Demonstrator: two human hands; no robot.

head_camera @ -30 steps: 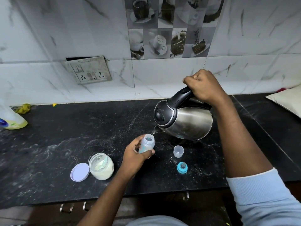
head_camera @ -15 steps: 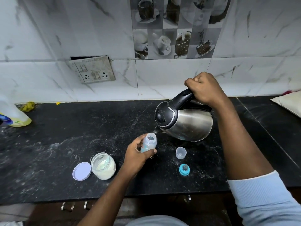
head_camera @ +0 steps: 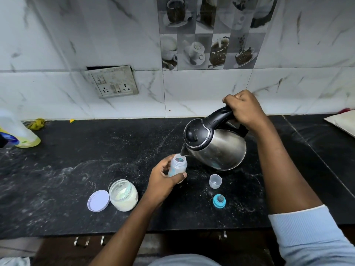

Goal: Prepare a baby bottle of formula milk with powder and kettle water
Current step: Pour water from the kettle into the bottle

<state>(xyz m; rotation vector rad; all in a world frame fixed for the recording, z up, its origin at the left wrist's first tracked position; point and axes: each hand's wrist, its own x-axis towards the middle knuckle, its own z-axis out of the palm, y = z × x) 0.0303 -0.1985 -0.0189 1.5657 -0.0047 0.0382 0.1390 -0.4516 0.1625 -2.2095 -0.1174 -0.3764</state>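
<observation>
My left hand (head_camera: 163,181) grips a small translucent baby bottle (head_camera: 178,164), open at the top, standing on the black counter (head_camera: 76,169). My right hand (head_camera: 244,108) holds the black handle of a steel kettle (head_camera: 217,144), tipped to the left with its spout right over the bottle's mouth. An open jar of pale formula powder (head_camera: 124,194) stands left of my left hand, its lilac lid (head_camera: 98,200) lying flat beside it. A clear bottle cap (head_camera: 215,181) and the blue teat ring (head_camera: 219,201) rest on the counter to the right of the bottle.
A yellow liquid bottle (head_camera: 17,131) stands at the far left by the wall. A wall socket plate (head_camera: 113,81) is set in the tiles. A pale cushion-like object (head_camera: 343,121) lies at the far right. The counter's front edge runs along the bottom, with drawer handles below.
The kettle stays tipped over the bottle and both hands keep their hold. Only the camera view has shifted slightly.
</observation>
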